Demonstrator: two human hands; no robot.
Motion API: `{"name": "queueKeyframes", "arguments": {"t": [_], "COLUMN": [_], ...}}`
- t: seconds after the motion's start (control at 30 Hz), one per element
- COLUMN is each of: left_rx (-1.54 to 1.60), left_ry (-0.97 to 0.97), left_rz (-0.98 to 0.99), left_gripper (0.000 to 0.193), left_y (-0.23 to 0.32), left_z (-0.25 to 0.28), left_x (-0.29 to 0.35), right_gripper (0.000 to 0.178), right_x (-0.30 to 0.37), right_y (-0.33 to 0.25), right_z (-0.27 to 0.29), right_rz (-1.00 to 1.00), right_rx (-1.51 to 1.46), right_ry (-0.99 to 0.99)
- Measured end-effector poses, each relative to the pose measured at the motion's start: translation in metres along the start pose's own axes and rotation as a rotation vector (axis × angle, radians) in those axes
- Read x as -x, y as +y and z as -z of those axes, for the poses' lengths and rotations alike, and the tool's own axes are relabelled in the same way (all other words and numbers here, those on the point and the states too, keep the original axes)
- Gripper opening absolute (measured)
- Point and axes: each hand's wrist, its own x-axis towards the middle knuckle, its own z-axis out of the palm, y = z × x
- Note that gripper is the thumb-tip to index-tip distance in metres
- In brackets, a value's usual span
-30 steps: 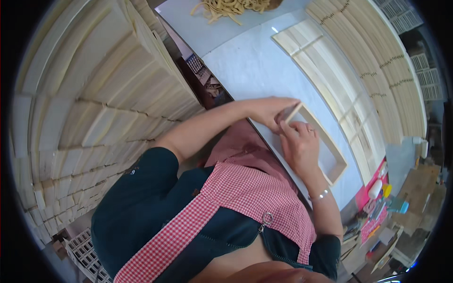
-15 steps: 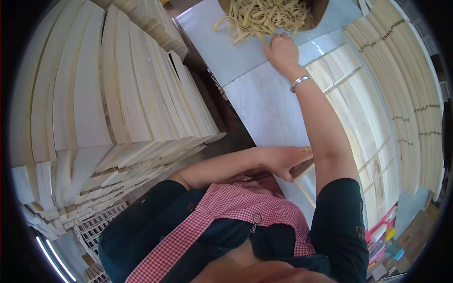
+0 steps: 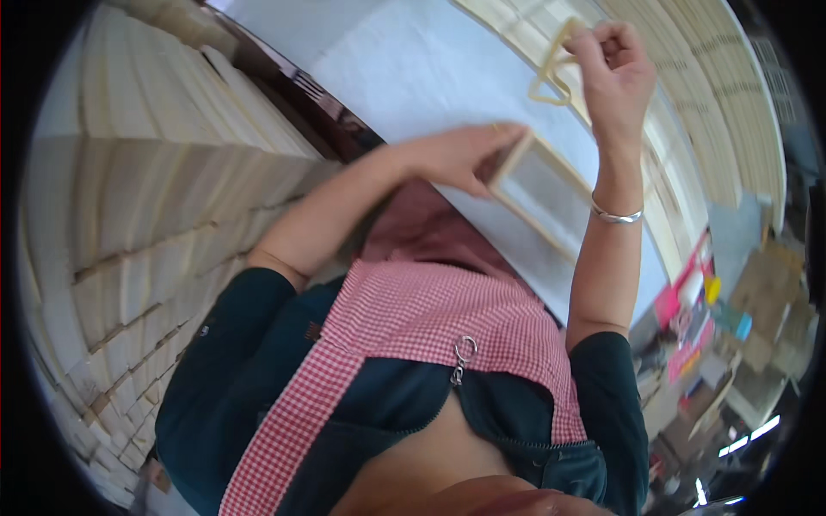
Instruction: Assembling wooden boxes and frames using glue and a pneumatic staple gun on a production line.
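Observation:
My right hand (image 3: 615,77) is raised over the far right of the table, fingers pinched on a pale yellow rubber band (image 3: 548,69) that hangs in a loose, bent loop. My left hand (image 3: 460,159) grips the near-left end of a shallow rectangular wooden frame (image 3: 509,163), thumb and fingers around its edge. The frame is held tilted above the pale tabletop (image 3: 387,69), and my right forearm covers its far end. Whether the frame has a bottom, I cannot tell. The band is apart from the frame.
Tall stacks of pale wooden pieces (image 3: 129,198) stand close on the left. Flat light-wood panels (image 3: 662,185) lie along the table's right side, with bundled wooden strips (image 3: 714,95) beyond. Cardboard (image 3: 770,279) and pink and yellow clutter (image 3: 688,318) sit at lower right.
My right hand has drawn back from the container of rubber bands with one band in it. My left hand has lifted the wooden frame into clearer view. The container has left the picture.

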Motion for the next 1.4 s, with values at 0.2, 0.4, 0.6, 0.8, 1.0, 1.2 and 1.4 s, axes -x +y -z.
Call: {"name": "queueKeyframes", "arguments": {"t": [0.2, 0.4, 0.6, 0.8, 1.0, 1.2, 1.4], "left_rx": [-0.116, -0.030, -0.122, -0.326, -0.526, -0.598, -0.510], "left_ry": [-0.087, 0.061, -0.043, -0.033, 0.067, 0.055, 0.038], "left_rz": [0.217, 0.067, 0.200, 0.113, -0.093, -0.084, 0.017], "left_gripper": [0.110, 0.112, 0.118, 0.112, 0.104, 0.106, 0.113], "left_y": [0.017, 0.007, 0.026, 0.013, -0.002, -0.002, -0.006], "left_z": [-0.003, -0.011, -0.005, -0.001, -0.001, -0.002, 0.003], "left_x": [-0.009, 0.000, -0.004, -0.007, -0.014, -0.024, -0.011], "right_gripper": [0.012, 0.016, 0.020, 0.018, 0.018, 0.014, 0.016], "right_x": [0.058, 0.083, 0.095, 0.123, 0.179, 0.252, 0.312], "right_y": [0.014, 0.013, 0.000, -0.045, -0.069, -0.058, -0.064], "right_z": [0.068, 0.035, 0.029, 0.042, 0.003, 0.060, 0.192], "right_rz": [-0.183, -0.234, -0.191, -0.280, -0.045, -0.123, -0.307], "right_rx": [0.432, 0.502, 0.444, 0.625, 0.601, 0.770, 0.955], "right_ry": [0.001, -0.362, -0.461, -0.427, -0.451, -0.302, 0.068]}}
